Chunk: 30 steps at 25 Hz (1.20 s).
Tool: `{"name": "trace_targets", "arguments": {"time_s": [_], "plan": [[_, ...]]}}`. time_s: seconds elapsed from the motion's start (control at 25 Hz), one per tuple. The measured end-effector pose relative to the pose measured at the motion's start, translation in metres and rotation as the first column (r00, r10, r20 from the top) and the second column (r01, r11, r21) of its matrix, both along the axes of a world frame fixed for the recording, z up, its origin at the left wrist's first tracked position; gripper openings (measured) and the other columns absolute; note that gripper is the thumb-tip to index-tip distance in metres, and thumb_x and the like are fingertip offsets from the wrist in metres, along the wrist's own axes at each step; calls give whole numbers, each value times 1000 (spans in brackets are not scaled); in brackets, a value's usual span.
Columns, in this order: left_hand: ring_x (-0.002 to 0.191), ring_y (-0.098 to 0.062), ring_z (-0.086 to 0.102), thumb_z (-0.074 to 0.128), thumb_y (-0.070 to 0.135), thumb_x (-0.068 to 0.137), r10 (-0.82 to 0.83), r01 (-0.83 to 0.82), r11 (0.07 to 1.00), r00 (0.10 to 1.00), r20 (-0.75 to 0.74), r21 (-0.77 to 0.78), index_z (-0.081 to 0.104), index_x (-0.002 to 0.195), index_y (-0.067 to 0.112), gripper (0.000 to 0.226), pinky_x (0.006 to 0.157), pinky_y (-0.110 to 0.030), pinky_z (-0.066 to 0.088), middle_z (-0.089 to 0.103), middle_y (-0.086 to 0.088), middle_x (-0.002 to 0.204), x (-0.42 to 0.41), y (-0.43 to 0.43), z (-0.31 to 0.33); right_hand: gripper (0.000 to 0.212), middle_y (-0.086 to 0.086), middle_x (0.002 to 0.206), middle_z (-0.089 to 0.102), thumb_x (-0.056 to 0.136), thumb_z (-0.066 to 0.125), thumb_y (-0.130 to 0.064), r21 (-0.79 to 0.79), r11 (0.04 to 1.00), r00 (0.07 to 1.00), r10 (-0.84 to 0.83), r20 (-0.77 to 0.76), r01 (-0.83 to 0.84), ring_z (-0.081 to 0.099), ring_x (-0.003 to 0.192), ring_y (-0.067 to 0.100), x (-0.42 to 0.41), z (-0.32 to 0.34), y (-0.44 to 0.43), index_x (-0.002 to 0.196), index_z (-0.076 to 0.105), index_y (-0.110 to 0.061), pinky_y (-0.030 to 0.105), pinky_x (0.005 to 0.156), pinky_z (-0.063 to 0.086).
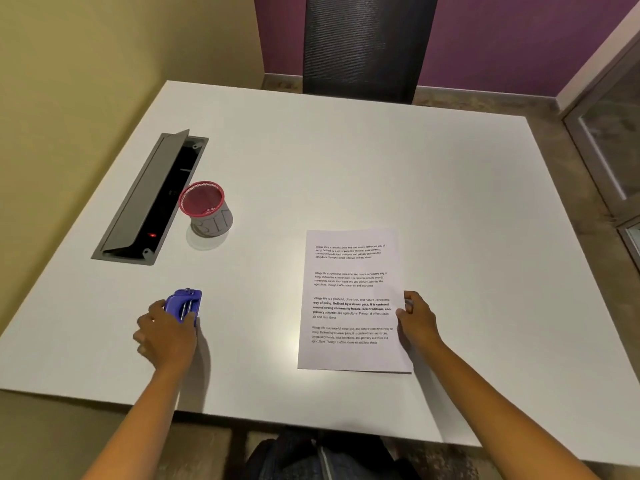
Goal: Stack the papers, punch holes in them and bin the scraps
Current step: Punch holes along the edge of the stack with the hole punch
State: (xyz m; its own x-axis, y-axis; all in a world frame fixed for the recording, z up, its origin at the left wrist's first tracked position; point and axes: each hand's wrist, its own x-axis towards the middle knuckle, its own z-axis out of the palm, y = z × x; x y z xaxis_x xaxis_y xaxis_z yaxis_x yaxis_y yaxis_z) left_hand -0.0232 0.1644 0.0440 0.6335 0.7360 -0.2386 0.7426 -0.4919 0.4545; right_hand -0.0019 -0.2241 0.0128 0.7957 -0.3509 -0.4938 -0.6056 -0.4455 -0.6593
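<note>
While the papers (pixel 351 299) lie flat on the white table (pixel 346 161), near the front edge and a bit to the right, the right hand (pixel 415 320) rests at their right side. Its fingers are bent and touch the edge of the sheets, most likely to keep them neat and stop them from sliding. A thin dark line shows under the bottom edge, so there may be more than one sheet, but how many I cannot tell. The left hand (pixel 166 332) is on the other side, well apart from the papers. It is curled over the near end of the blue hole punch (pixel 185 304), which sits on the table. I think the hand is there to pick the punch up and bring it to the papers, since no holes can be seen in them yet. The hand covers the back of the punch, so I cannot tell how tight the hold is. Farther back on the left stands a small grey cup with a red rim (pixel 207 209). Faint letters on its side seem to spell BIN, so the scraps should go there, and it is kept close for that. What lies inside it is too small to make out. Just beside it is a long open slot (pixel 152 199) in the table, dark inside. A dark chair (pixel 367 46) stands behind the table, cut off at the top.
</note>
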Motion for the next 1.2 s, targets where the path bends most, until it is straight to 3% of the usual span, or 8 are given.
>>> {"name": "trace_targets", "arguments": {"time_s": [0.12,0.32,0.44,0.56,0.68,0.84,1.0,1.2], "plan": [[111,-48,54,60,14,93,8,-9,998,1000,-17,-61,48,129,0,41,97,-55,38,60,-27,121,6,9,-1,35,9,119,66,91,47,2,1,1000,1000,-1,0,1,56,98,20,-2,-1,0,123,55,-10,24,81,38],[107,-46,58,56,13,96,53,-50,988,998,18,-147,55,125,-3,33,78,-44,43,62,-28,119,12,16,2,35,10,120,66,91,47,1,-4,1000,1000,-6,9,6,55,96,19,-4,-3,0,124,54,-10,24,82,37],[105,-44,60,61,12,93,54,-41,976,997,52,-215,65,111,-4,25,82,-43,46,67,-25,111,18,11,2,34,10,120,66,92,47,1,-7,1000,1000,-4,18,4,56,98,21,-7,-3,0,123,54,-10,24,82,37],[98,-40,66,65,14,90,39,-8,942,996,86,-335,68,89,7,7,89,-45,52,69,-18,93,25,-9,6,34,9,120,66,92,47,0,-8,1000,1000,-3,26,3,58,101,22,-10,-4,0,123,54,-11,24,82,38],[88,-35,67,67,13,88,2,51,908,992,125,-417,62,69,15,19,90,-49,55,66,-13,83,38,-40,9,34,8,120,67,92,46,1,-1,1000,999,-4,37,4,58,101,22,-12,-4,0,122,54,-12,23,81,38],[84,-29,63,67,12,87,-80,143,877,985,154,-458,69,85,11,3,83,-39,54,66,-10,85,56,-81,6,33,8,121,66,92,46,0,12,1000,999,-15,44,14,60,108,25,-14,-4,1,122,54,-12,25,83,40],[82,-25,59,65,12,88,-109,166,863,983,146,-478,70,94,8,8,73,-30,43,66,-8,88,61,-106,-1,33,9,120,67,93,46,1,20,1000,999,-21,49,20,59,108,25,-16,-3,0,122,55,-12,25,84,41],[80,-25,58,65,11,88,-115,163,861,985,128,-482,69,89,7,5,71,-29,41,66,-8,87,61,-115,-8,32,5,114,68,92,46,2,28,999,997,-22,70,20,57,94,18,-17,-2,1,119,56,-11,21,79,38]]}}
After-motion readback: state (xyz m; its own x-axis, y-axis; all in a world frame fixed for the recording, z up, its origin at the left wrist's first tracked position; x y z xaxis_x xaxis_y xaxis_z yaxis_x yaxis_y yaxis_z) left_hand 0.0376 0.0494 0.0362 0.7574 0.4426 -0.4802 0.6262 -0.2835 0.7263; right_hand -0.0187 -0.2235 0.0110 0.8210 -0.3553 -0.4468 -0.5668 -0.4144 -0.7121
